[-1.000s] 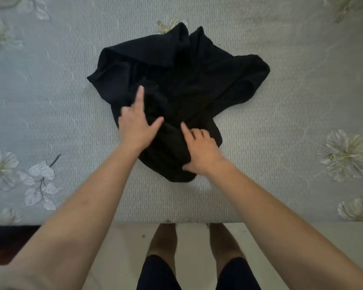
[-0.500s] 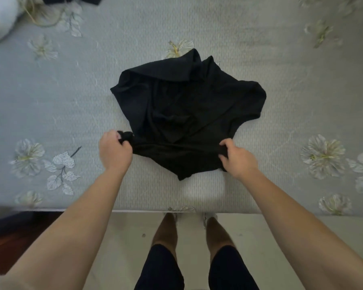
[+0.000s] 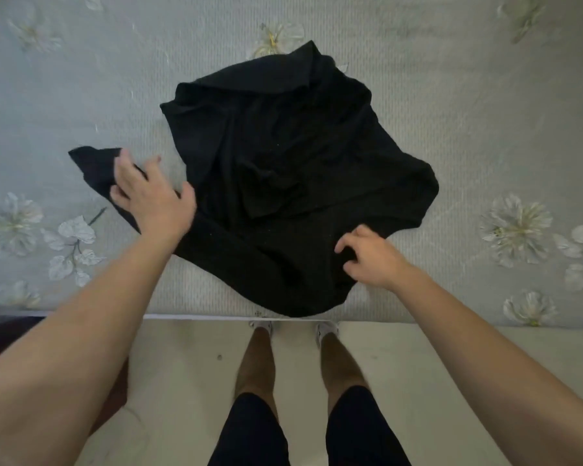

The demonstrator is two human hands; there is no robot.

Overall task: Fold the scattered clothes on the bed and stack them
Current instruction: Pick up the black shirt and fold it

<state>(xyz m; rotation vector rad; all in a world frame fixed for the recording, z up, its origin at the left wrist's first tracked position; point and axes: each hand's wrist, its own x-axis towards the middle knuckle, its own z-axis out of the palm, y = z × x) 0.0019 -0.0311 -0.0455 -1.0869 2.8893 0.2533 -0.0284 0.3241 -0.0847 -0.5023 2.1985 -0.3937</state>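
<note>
Under everything observed: grey flower-printed bed cover point(image 3: 451, 95). Lying on it, crumpled and unfolded: black garment point(image 3: 283, 146), spread between and beyond both sets of fingers, near hem reaching the bed's edge below the right thumb. Drawn out sideways, under and beyond the left fingertips: one dark flap point(image 3: 95, 166). Laid flat on that flap: left hand point(image 3: 152, 200), fingers straight and spread apart, nothing clasped. Set on the garment's near right margin: right hand point(image 3: 374, 257), fingers bent and slightly parted, tips touching cloth; pinch on fabric not determinable.
</note>
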